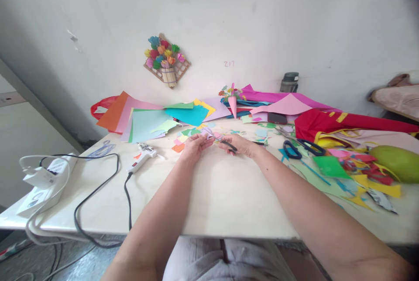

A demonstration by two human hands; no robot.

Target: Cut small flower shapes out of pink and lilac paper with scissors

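Note:
Near the middle of the table, my left hand pinches a small piece of light purple paper. My right hand is closed around the dark handles of a small pair of scissors. The scissors' blades point left and reach the purple paper; whether they are cutting into it is too small to tell. Just behind both hands lie many small cut paper scraps in green, orange, blue and pink.
A white glue gun and its cord lie left, beside a power strip. Coloured paper sheets and a pink paper cone with flowers stand behind. Larger scissors, scraps and a green mango-like fruit are right.

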